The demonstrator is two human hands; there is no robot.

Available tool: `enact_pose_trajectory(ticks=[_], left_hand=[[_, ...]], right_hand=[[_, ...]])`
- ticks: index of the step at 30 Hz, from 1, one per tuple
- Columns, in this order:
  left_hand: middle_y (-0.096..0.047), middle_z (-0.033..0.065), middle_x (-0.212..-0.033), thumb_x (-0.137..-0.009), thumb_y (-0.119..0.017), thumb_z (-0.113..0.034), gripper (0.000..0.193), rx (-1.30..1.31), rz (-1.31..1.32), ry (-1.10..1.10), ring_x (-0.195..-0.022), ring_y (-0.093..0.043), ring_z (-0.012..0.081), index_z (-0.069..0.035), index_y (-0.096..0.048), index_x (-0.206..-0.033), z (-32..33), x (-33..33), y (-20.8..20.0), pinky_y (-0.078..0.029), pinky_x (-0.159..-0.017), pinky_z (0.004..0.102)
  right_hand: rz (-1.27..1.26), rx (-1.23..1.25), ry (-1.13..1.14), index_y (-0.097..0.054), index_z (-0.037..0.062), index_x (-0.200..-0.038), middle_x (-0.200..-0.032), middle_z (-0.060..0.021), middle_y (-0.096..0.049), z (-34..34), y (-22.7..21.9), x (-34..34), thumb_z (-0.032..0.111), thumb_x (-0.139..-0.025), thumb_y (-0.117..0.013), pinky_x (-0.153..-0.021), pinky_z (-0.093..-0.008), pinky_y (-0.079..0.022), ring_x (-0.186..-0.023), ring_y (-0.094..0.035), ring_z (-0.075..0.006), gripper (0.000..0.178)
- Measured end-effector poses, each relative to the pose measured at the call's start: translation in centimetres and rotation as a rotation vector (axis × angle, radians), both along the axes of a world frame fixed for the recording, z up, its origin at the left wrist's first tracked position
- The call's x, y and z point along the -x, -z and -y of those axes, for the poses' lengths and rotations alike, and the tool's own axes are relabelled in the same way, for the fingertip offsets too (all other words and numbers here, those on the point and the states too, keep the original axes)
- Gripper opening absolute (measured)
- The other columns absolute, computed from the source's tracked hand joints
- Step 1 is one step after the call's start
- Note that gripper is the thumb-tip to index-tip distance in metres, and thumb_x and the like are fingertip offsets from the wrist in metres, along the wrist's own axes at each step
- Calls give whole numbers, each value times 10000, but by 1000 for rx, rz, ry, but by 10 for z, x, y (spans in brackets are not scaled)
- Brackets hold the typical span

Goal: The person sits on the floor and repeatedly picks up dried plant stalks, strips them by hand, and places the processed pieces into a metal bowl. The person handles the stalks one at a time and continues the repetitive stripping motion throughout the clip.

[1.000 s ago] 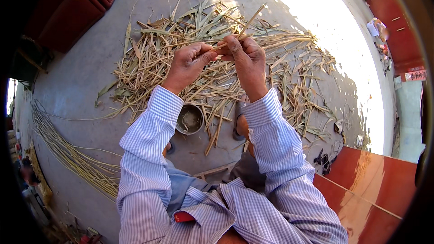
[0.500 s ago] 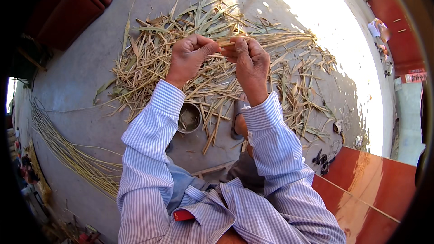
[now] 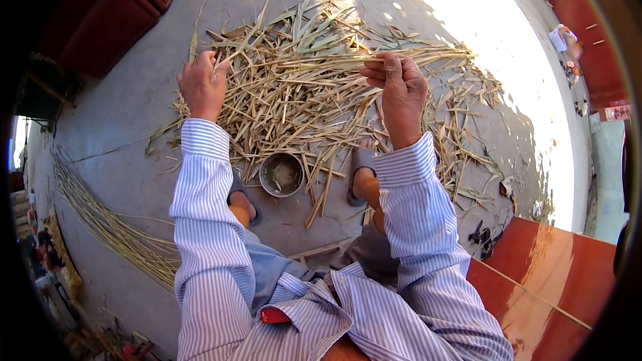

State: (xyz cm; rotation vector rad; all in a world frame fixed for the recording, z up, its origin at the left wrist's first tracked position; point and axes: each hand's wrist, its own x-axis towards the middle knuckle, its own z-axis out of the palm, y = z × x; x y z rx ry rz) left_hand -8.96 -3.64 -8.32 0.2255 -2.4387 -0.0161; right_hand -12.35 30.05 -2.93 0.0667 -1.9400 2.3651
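Observation:
My right hand (image 3: 404, 90) is closed, thumb and fingers pinching a thin pale reed stalk (image 3: 338, 61) held out level over the heap. Well to the left, my left hand (image 3: 204, 87) is closed in a pinch on a dry leaf strip (image 3: 242, 43) that slants up and right from the fingertips. Beneath and beyond both hands spreads a loose heap of cut reed stalks and leaves (image 3: 294, 97), tan with some dull green. Where the right-hand stalk ends is hard to tell against the heap.
Between my sandalled feet (image 3: 244, 200) stands a round metal bowl (image 3: 281, 175) with murky liquid. Long thin stems (image 3: 110, 224) lie at the left. Dark red furniture (image 3: 100, 20) stands far left, a glossy red tiled surface (image 3: 535, 261) near right. Sunlight brightens the floor's right side.
My hands were together over the heap, fingers meeting on the stalk. They are now wide apart: the left has moved left with a leaf strip, the right slightly right with the stalk.

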Motion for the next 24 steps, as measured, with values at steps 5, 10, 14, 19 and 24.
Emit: enact_pose_trajectory(ticks=[5, 10, 14, 19, 24], left_hand=[[-698, 55, -925, -850, -727, -307, 300, -1029, 455, 577, -873, -651, 152, -34, -671, -963, -66, 8, -11, -523, -741, 306], [-690, 45, -805, -880, -709, -184, 208, -1334, 470, 738, -721, -609, 68, 5, -661, -952, -98, 5, -1, -500, -665, 210], [-678, 14, -768, -909, -677, -190, 199, -1425, 596, 741, -695, -564, 30, 3, -653, -947, -104, 2, -16, -479, -641, 192], [-640, 82, -656, -847, -709, -283, 248, -606, 473, 701, -601, -601, 216, -49, -629, -841, -97, -2, -11, -463, -582, 342], [-578, 132, -618, -793, -717, -351, 305, -285, 459, 546, -632, -571, 359, -72, -601, -752, -95, -5, 0, -430, -604, 451]], right_hand=[[-25, -30, -1, -596, -6, -947, -797, -97, -691, -4, -1, 1, 274, -982, -559, -624, -237, -553, -711, -695, -162, 284], [-22, -6, -3, -603, -4, -962, -815, -90, -692, 2, -4, 2, 257, -973, -578, -650, -242, -552, -728, -691, -152, 263], [-36, -46, -161, -613, -15, -1016, -891, -84, -692, 10, 2, 4, 212, -974, -576, -690, -237, -552, -802, -690, -148, 233], [-36, -71, -250, -606, -7, -1081, -954, -114, -704, 15, 6, -1, 200, -968, -582, -706, -251, -561, -848, -703, -180, 237], [-67, -39, -180, -613, -4, -1016, -901, -89, -700, 21, -1, -3, 150, -966, -575, -669, -232, -552, -794, -694, -144, 166]])
